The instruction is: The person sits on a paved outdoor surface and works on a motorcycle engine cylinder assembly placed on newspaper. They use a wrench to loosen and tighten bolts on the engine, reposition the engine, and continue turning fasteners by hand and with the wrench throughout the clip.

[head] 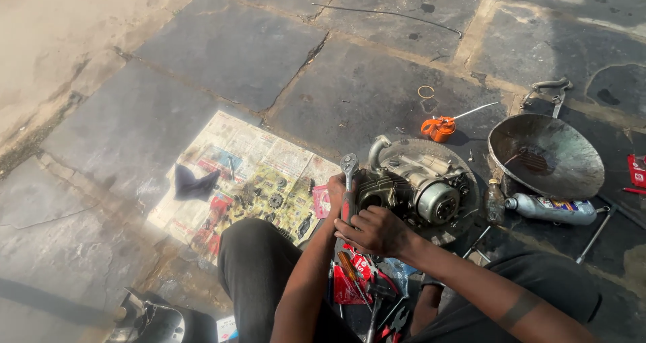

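Engine: my small grey motorcycle engine (417,192) sits on the stone floor (222,54) at centre frame.
Left hand (336,194): closed around a ratchet wrench (348,175).
Right hand (373,230): fingers curled, pressing the engine casing; I should brace it firmly and turn steadily.
Surroundings: parts-strewn newspaper (249,175) at 9 o'clock, orange oil can (437,128) at 12, metal pan (545,155) and bottle (552,208) at 3.
In the way: loose tools (370,296) crowd my knees at 6.

Both forearms are stretched forward from the bottom edge, bare to the elbow. The left hand (336,192) is held upright, fingers curled shut in a grip, wrist kept straight above a steeply raised forearm. The right hand (374,230) is laid palm down just beside it, fingers bent and pressed forward. A dark band is seen round the right forearm. Knees are folded wide beneath.
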